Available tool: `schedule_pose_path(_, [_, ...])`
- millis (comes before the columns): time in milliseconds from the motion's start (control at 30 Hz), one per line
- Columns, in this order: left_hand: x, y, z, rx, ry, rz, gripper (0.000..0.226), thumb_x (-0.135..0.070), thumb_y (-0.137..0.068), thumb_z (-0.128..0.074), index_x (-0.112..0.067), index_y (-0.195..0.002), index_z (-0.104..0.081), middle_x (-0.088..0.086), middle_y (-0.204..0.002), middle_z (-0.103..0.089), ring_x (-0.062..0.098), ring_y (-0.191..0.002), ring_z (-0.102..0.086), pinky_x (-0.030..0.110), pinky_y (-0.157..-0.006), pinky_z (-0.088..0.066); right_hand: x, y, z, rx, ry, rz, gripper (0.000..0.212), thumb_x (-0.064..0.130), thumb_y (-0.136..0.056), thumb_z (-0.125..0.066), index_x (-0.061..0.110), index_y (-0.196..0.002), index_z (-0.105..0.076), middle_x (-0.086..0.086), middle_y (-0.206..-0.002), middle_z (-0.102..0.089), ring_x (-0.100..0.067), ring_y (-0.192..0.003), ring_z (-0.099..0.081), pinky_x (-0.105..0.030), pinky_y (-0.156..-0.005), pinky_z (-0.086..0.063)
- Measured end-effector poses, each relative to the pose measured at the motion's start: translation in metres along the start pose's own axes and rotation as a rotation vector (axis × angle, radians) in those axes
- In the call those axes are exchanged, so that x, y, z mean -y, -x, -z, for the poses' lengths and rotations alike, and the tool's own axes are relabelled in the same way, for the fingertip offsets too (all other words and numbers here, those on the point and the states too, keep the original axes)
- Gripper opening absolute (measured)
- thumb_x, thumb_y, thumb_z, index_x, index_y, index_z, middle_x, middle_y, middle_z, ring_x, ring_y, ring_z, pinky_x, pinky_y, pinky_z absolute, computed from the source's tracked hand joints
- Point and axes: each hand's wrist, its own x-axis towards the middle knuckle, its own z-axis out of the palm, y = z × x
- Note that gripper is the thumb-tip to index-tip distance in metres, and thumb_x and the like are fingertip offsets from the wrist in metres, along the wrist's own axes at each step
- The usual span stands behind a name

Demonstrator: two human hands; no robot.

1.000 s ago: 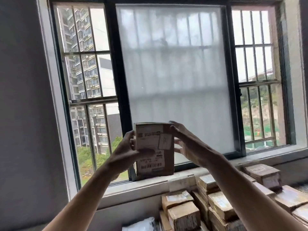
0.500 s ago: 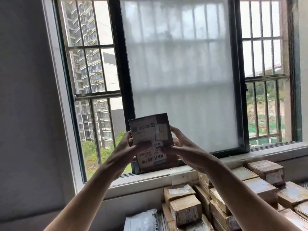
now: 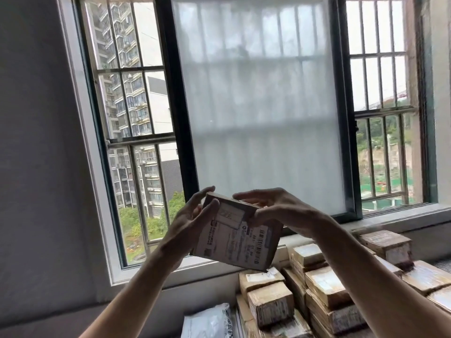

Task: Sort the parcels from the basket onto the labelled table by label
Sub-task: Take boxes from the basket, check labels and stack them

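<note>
Daylight is let in through a wide window [image 3: 258, 106], whose middle pane is frosted and whose clear side panes are barred. Tall flats [image 3: 127, 93] and green bushes are seen outside on the left, and a grey wall [image 3: 36, 167] is seen to the left of the frame. In front of the lower part of the window, near the middle of the view, a brown cardboard parcel [image 3: 238, 237] is held up in the air by both hands, well above everything beneath it. It is held tilted, with its white label [image 3: 227, 236] and barcodes turned toward the viewer; the print is too blurred to be read. By the left hand [image 3: 192, 215] the upper left corner is gripped, the thumb laid across the labelled face and the fingers curled behind the top edge. By the right hand [image 3: 275, 211] the upper right side is held, the fingers spread and gently curved over the far top edge, while the thumb is hidden by the box. Below the sill [image 3: 390, 215], at the near right, taped boxes [image 3: 324, 286] are stacked closely in rows, and a white plastic mail bag [image 3: 207, 323] lies just left of them. What they rest on cannot be told.
</note>
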Motion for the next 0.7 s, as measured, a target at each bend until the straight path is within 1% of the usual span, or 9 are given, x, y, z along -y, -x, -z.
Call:
schedule_pose_path(67, [-0.004,0.001,-0.009,-0.056,0.039,-0.021,0.065,-0.064,-0.081,-0.059,-0.036,-0.139,-0.053,0.004,-0.103,-0.077,0.011,-0.086,-0.076,0.025,-0.066,-0.060,0.000,0.003,0.001,-0.054,-0.016,0.002,0.058,0.026,-0.064,-0.077,0.038,-0.121,-0.073,0.012,-0.119,-0.076,-0.009,-0.108,-0.072,-0.032,-0.085,-0.056])
schedule_pose_path(100, [-0.006,0.002,-0.013,-0.073,0.060,-0.023,0.062,-0.060,-0.083,-0.056,-0.032,-0.139,-0.053,0.006,-0.100,-0.076,0.013,-0.084,-0.075,0.025,-0.065,-0.059,0.001,0.005,0.003,-0.086,-0.020,0.009,0.059,0.029,-0.063,-0.077,0.037,-0.122,-0.073,0.013,-0.119,-0.076,-0.007,-0.108,-0.072,-0.033,-0.085,-0.054])
schedule_pose_path(200, [-0.008,0.004,-0.023,-0.091,0.073,-0.010,0.066,-0.061,-0.084,-0.050,-0.028,-0.141,-0.051,-0.004,-0.092,-0.077,0.012,-0.084,-0.075,0.026,-0.064,-0.057,0.004,0.011,0.006,-0.148,-0.039,0.035,0.056,0.028,-0.066,-0.074,0.034,-0.122,-0.073,0.013,-0.117,-0.076,-0.006,-0.104,-0.072,-0.033,-0.082,-0.053])
schedule_pose_path(267, [-0.009,0.005,-0.029,-0.089,0.075,-0.011,0.066,-0.062,-0.086,-0.048,-0.026,-0.141,-0.051,-0.004,-0.094,-0.076,0.012,-0.087,-0.074,0.024,-0.064,-0.057,0.005,0.015,0.009,-0.159,-0.045,0.046,0.054,0.028,-0.066,-0.073,0.034,-0.120,-0.074,0.012,-0.116,-0.077,-0.006,-0.103,-0.073,-0.032,-0.080,-0.053])
schedule_pose_path(367, [-0.012,0.007,-0.036,-0.090,0.081,-0.006,0.065,-0.062,-0.087,-0.048,-0.024,-0.140,-0.052,0.004,-0.103,-0.075,0.014,-0.092,-0.074,0.024,-0.066,-0.057,0.005,0.021,0.013,-0.151,-0.045,0.058,0.051,0.028,-0.067,-0.073,0.034,-0.118,-0.074,0.010,-0.113,-0.078,-0.009,-0.103,-0.073,-0.033,-0.080,-0.054])
schedule_pose_path(467, [-0.016,0.012,-0.044,-0.099,0.078,0.015,0.064,-0.062,-0.087,-0.048,-0.025,-0.139,-0.053,0.005,-0.105,-0.075,0.018,-0.095,-0.074,0.035,-0.073,-0.058,0.001,0.029,0.017,-0.161,-0.065,0.080,0.052,0.028,-0.067,-0.072,0.032,-0.119,-0.074,0.009,-0.112,-0.078,-0.008,-0.102,-0.073,-0.029,-0.078,-0.053])
schedule_pose_path(533, [-0.016,0.014,-0.048,-0.094,0.074,0.032,0.063,-0.063,-0.087,-0.048,-0.025,-0.137,-0.054,0.005,-0.106,-0.075,0.021,-0.097,-0.074,0.040,-0.078,-0.058,-0.004,0.033,0.018,-0.165,-0.081,0.072,0.052,0.027,-0.067,-0.072,0.030,-0.119,-0.075,0.008,-0.113,-0.078,-0.010,-0.103,-0.073,-0.029,-0.079,-0.053])
schedule_pose_path(633, [-0.012,0.013,-0.055,-0.090,0.075,0.049,0.066,-0.065,-0.087,-0.048,-0.021,-0.136,-0.054,0.006,-0.107,-0.075,0.023,-0.098,-0.073,0.041,-0.078,-0.057,-0.012,0.038,0.019,-0.175,-0.112,0.053,0.055,0.032,-0.067,-0.076,0.034,-0.121,-0.073,0.009,-0.119,-0.076,-0.010,-0.108,-0.072,-0.033,-0.084,-0.053])
schedule_pose_path(700, [-0.007,0.010,-0.062,-0.102,0.083,0.060,0.072,-0.070,-0.086,-0.047,-0.018,-0.135,-0.055,0.006,-0.107,-0.074,0.022,-0.096,-0.073,0.040,-0.077,-0.056,-0.020,0.041,0.020,-0.223,-0.140,0.043,0.065,0.042,-0.064,-0.079,0.039,-0.128,-0.069,0.009,-0.129,-0.071,-0.011,-0.115,-0.069,-0.035,-0.088,-0.054])
